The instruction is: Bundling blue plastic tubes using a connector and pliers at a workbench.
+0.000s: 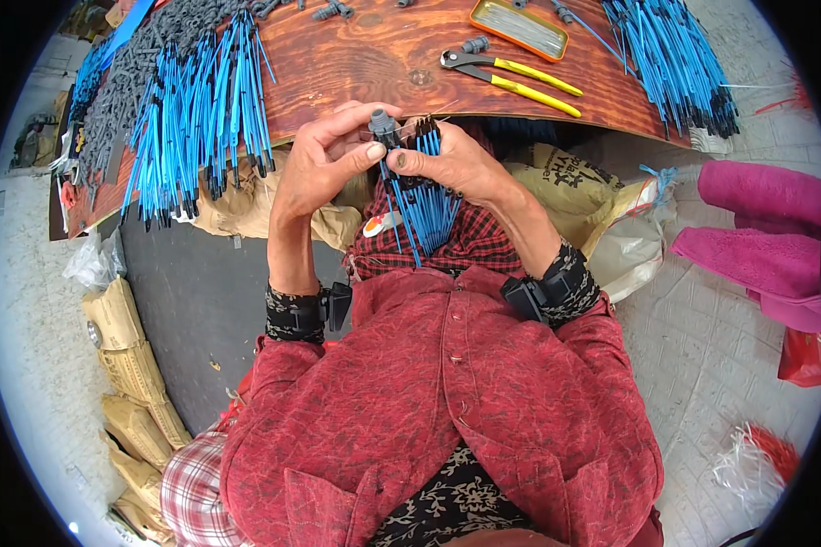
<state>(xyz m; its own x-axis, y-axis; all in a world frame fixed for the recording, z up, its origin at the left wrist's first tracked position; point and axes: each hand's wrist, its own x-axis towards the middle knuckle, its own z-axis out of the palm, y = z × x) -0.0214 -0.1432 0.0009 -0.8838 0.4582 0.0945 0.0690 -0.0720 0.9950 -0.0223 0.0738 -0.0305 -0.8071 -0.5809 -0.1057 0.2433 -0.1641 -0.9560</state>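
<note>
Left hand [324, 159] grip pinches a small grey fitting [382, 124]. Right hand [452, 162] grip clamps a bundle of blue tubes [426, 205] just beside it, above the wooden surface [356, 64] edge.

The board [365, 64] is reddish-brown wood with a bold grain and a slight sheen, and on it lie pliers [511, 73] with dull metal jaws and glossy yellow plastic grips beside a shallow orange tray [518, 27] that looks like thin metal. The blue tubes [424, 205] held in the right hand [447, 164] look like smooth, shiny plastic with black tips, and the small grey fitting [382, 123] at the left hand [324, 159] is matt plastic. The red jacket [447, 401] is soft, mottled cloth, the sacks [128, 365] are rough tan woven material, and the pink fabric [762, 228] looks fuzzy.
</note>
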